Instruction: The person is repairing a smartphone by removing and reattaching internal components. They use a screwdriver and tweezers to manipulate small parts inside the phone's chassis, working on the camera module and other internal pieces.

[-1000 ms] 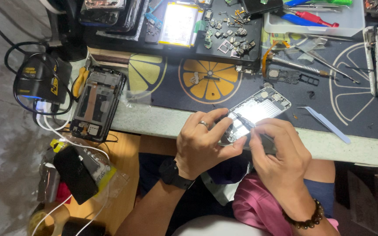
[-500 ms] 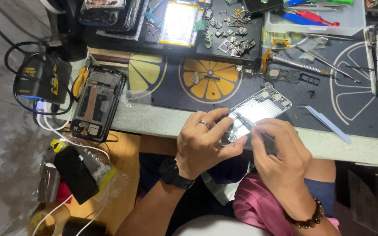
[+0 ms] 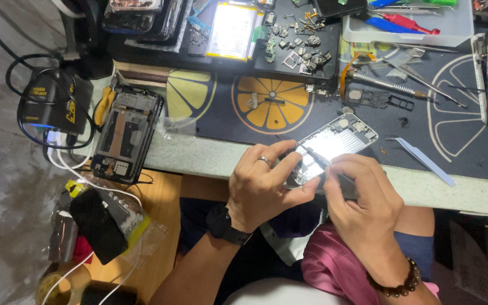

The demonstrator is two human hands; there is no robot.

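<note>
- Fingers (image 3: 280, 164) of the left hand (image 3: 264, 186) grasp the opened phone (image 3: 334, 144) at its 7 o'clock end, over the bench (image 3: 210, 155) edge.
- Right hand (image 3: 362, 206) pinches dark tweezers (image 3: 317, 158), tip on the phone's lit interior.

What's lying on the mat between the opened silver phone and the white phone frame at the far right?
In the head view, a pale blue pry tool lies there on the dark citrus-print mat.
</note>
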